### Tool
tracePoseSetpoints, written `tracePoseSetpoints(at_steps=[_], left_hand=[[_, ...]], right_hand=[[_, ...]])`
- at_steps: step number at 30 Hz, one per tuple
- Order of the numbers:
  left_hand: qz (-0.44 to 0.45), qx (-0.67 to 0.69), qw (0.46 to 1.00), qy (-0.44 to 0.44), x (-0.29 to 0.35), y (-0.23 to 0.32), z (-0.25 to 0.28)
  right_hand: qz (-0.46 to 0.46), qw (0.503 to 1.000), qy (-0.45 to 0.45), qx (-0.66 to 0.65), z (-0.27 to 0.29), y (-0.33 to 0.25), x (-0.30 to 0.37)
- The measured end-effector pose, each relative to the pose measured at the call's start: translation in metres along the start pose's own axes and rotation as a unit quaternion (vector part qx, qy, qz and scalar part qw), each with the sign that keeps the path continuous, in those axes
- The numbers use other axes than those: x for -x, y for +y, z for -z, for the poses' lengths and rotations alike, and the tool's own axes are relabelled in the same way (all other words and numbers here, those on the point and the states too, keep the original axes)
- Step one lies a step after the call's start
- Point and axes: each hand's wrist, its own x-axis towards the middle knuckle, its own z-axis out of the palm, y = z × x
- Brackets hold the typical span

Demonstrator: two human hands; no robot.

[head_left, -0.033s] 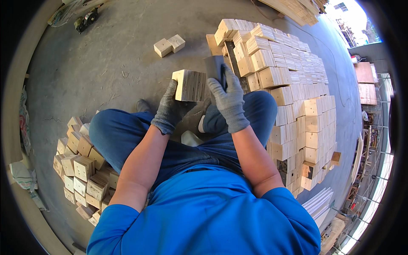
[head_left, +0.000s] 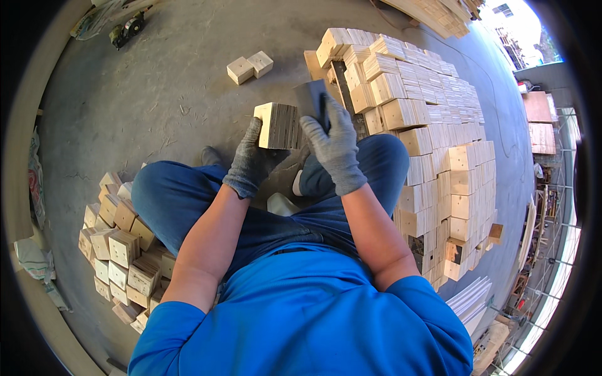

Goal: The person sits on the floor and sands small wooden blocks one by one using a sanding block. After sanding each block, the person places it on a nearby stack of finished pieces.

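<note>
My left hand (head_left: 248,161), in a grey knit glove, is closed round the lower left side of a plywood block (head_left: 280,126). The block's pale face is turned to the left and its layered edges show on the right. In my right hand (head_left: 337,147), also gloved, is a flat dark grey rectangular block (head_left: 310,100), gripped upright and tilted. It stands just up and right of the plywood block, with a small gap visible between them. The palm side of my right hand is partly hidden.
Stacked plywood blocks (head_left: 411,135) cover a pallet at my right. A loose heap of blocks (head_left: 119,250) lies by my left knee. Two blocks (head_left: 249,67) rest on the concrete floor ahead. A power tool (head_left: 127,30) sits far left.
My right hand has shifted slightly left with the dark grey block, bringing it closer to the plywood block and tilting it more. My left hand and the plywood block have stayed still.
</note>
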Motion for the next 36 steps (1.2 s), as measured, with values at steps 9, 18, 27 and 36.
tracePoseSetpoints(at_steps=[9, 18, 27, 36], left_hand=[[-0.05, 0.093, 0.994, -0.036, -0.001, 0.002, 0.002], [-0.039, 0.065, 0.996, -0.035, -0.005, 0.0, 0.002], [-0.028, 0.079, 0.995, -0.046, -0.007, 0.002, 0.009], [-0.062, 0.111, 0.991, 0.036, -0.01, 0.009, 0.018]], right_hand=[[0.106, 0.988, -0.09, 0.067, -0.015, -0.017, 0.017], [0.119, 0.985, -0.105, 0.072, -0.011, -0.01, 0.017], [-0.107, 0.993, -0.045, -0.014, -0.015, 0.048, -0.046], [-0.174, 0.983, 0.019, -0.06, 0.05, 0.067, -0.034]])
